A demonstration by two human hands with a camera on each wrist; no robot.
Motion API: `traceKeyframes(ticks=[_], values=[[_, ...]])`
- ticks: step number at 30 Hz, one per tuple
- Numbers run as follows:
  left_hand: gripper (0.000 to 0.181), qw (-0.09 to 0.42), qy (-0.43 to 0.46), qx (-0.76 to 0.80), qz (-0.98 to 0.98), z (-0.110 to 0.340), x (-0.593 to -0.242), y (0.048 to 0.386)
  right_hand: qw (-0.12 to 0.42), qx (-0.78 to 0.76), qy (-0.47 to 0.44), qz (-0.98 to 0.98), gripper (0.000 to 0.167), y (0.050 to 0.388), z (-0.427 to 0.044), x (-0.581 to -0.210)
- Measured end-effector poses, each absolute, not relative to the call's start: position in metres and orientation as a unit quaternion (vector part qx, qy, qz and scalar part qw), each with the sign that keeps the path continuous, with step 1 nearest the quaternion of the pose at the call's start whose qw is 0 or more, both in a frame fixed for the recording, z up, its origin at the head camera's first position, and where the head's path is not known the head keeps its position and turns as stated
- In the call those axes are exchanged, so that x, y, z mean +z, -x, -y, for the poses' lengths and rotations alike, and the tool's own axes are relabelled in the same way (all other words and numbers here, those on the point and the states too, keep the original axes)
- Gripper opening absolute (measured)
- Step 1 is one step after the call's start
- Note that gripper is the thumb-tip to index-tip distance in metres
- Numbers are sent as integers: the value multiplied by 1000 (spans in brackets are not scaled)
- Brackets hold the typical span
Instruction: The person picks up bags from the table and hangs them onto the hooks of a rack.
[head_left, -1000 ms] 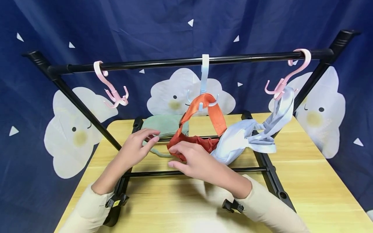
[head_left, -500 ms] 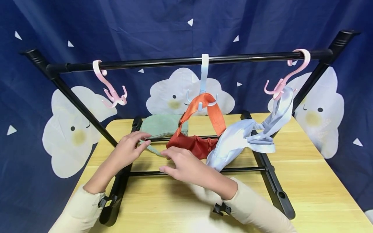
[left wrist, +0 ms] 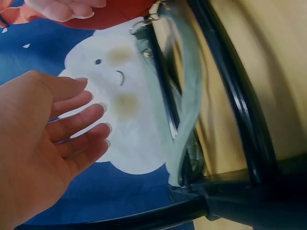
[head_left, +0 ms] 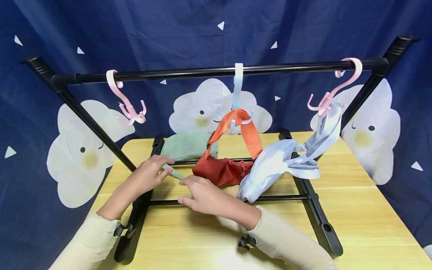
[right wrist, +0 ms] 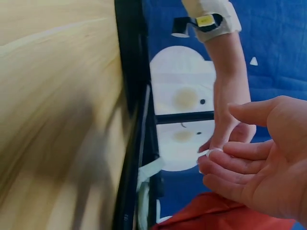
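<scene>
L hand (head_left: 148,175) & R hand (head_left: 204,195) empty, loosely spread — a tug cd snag green strap (head_left: 173,172) on rack (head_left: 189,73), a careless R-hand swing knock red bag (head_left: 219,170) off hook (head_left: 237,88).

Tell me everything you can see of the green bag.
The green bag is pale, soft-looking cloth with rounded corners, lying toward the back of the table, partly behind the orange strap of the red bag. Its slim strap, with a metal-looking clasp, runs between the left hand and right hand; neither visibly grips it.
</scene>
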State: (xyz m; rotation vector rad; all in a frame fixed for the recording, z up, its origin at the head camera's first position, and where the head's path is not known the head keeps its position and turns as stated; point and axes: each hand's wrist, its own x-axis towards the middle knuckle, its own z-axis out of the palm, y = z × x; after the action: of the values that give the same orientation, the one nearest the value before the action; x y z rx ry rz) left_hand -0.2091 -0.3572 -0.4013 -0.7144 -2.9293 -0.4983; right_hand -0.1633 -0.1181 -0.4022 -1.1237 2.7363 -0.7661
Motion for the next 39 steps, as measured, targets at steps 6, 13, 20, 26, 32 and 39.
traceKeyframes(ticks=[6, 13, 20, 26, 32, 39], values=[[27, 37, 266, -126, 955, 358, -410, 215, 41, -221, 368, -902, 50, 170, 130, -418], [26, 53, 295, -89, 950, 361, -421, 225, 48, -213, 358, -908, 49, 177, 141, -430], [27, 79, 331, -59, 938, 366, -433, 234, 29, -195, 351, -915, 44, 178, 146, -445], [23, 98, 342, -29, 934, 373, -440, 239, 19, -176, 346, -921, 39, 183, 146, -454], [24, 106, 361, -18, 926, 375, -447, 243, 47, -156, 329, -930, 32, 191, 148, -462], [25, 95, 376, -11, 922, 373, -455, 249, 84, -146, 294, -941, 27, 201, 150, -471]])
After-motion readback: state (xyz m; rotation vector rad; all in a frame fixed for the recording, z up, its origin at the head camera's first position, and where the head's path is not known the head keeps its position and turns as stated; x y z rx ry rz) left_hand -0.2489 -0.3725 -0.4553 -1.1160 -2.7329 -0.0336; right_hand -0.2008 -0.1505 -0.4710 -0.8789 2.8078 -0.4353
